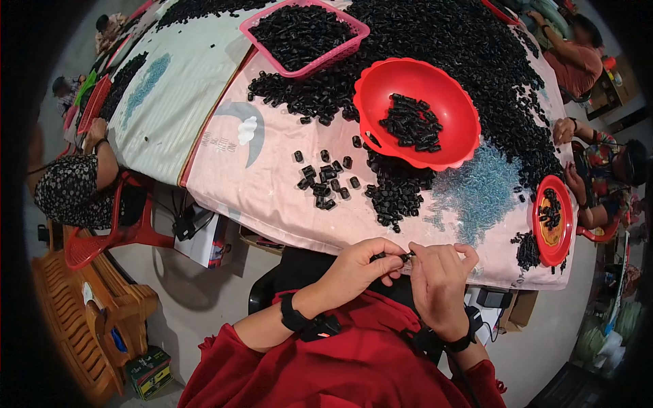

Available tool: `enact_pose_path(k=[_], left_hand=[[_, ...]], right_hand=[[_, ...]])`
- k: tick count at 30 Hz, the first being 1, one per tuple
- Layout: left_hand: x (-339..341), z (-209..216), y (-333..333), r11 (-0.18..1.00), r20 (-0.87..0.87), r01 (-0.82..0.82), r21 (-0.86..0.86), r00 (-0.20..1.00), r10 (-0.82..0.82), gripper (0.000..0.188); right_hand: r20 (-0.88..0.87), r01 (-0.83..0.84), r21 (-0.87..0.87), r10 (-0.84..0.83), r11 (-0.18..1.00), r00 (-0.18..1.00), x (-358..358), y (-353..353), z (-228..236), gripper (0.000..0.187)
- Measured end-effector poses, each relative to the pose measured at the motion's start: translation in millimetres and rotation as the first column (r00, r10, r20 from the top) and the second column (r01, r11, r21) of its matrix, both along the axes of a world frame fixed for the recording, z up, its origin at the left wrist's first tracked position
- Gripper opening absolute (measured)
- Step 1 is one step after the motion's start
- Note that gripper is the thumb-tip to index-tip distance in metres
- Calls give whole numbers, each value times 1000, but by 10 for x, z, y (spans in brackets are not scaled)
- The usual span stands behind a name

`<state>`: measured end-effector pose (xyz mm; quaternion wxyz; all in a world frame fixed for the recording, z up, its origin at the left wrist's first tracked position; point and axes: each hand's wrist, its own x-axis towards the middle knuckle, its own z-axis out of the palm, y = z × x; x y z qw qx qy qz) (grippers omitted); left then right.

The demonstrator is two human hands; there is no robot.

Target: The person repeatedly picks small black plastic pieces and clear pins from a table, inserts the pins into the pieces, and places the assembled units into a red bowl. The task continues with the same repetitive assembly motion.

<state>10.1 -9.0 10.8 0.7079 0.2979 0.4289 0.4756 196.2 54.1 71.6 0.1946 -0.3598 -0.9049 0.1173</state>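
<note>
My left hand [364,268] and my right hand [439,282] meet at the table's near edge, fingertips almost touching. Between them is a small black part [407,257], pinched by my left thumb and fingers; its exact kind is hard to make out. My right fingers are closed at its other end, and what they grip is mostly hidden. Just beyond my hands lie a pile of small black plastic pieces [396,197] and a heap of tiny clear-blue pieces [479,183]. To their left, short black pieces [325,178] are scattered over the pink cloth.
A red scalloped bowl [449,95] holds black pieces, and a pink basket [350,47] is full of them. A mass of black parts [435,34] covers the far table. Another red bowl [563,255] stands at right. Other people sit around; a red chair [139,234] is at left.
</note>
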Motion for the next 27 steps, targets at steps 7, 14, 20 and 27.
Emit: enact_pose_path(k=[7,14,20,27], left_hand=[[21,42,-6,1000,0,-19,-12,1000,19,23],[51,49,-23,998,19,-50,-45,999,51,23],[57,53,0,997,8,-63,-37,998,63,23],[73,96,30,997,18,-35,-65,999,36,24]], right_hand=[[19,-28,-6,28,1000,999,2,15,8,26],[107,-54,-31,57,998,993,-26,-22,75,35],[136,-61,-14,62,998,989,-37,-51,72,44],[214,-101,42,90,994,973,-35,-63,104,44]])
